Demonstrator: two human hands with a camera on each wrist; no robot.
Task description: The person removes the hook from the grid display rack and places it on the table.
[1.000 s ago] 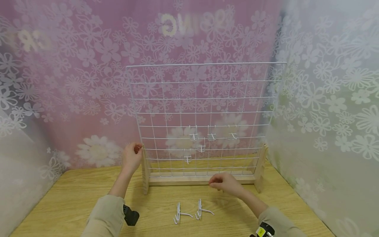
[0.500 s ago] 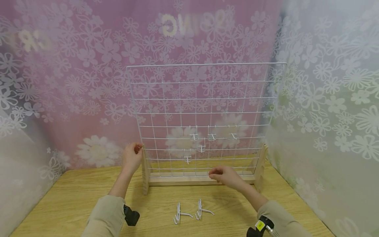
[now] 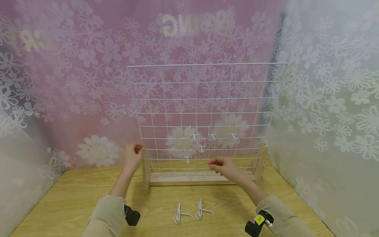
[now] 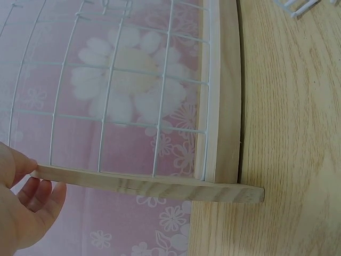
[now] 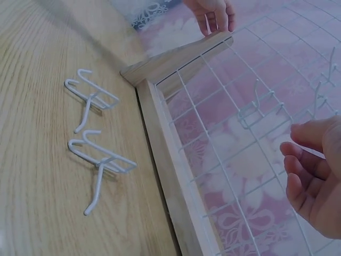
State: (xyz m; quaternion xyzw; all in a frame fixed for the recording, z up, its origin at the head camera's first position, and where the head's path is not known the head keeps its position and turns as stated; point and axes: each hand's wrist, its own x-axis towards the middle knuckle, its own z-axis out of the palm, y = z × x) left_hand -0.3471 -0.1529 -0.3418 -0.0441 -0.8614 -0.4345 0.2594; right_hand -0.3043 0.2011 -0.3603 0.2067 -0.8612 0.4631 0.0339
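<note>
A white wire grid panel (image 3: 207, 64) stands upright in a wooden stand (image 3: 183, 181). My left hand (image 3: 132, 159) holds the top of the stand's left side post (image 4: 144, 186), fingertips at its end. Just in front of the grid's lower part, my right hand (image 3: 227, 170) hovers with loosely bent fingers and nothing between them. Several white wire hooks hang on the grid; the lowest hook (image 3: 187, 159) is left of the right hand. Two loose hooks lie on the table in front of the stand: a left hook (image 3: 178, 214) and a right hook (image 3: 200, 210).
The wood-grain table (image 3: 88, 184) carries the stand. Behind it hangs a pink flowered curtain (image 3: 74, 108), and a pale flowered curtain (image 3: 325, 115) closes the right side. The stand's right post (image 3: 260, 168) is beyond the right hand.
My right hand has risen a little, from the stand's base bar to the grid's lower wires. The left hand keeps its place on the post, and the hooks have not moved.
</note>
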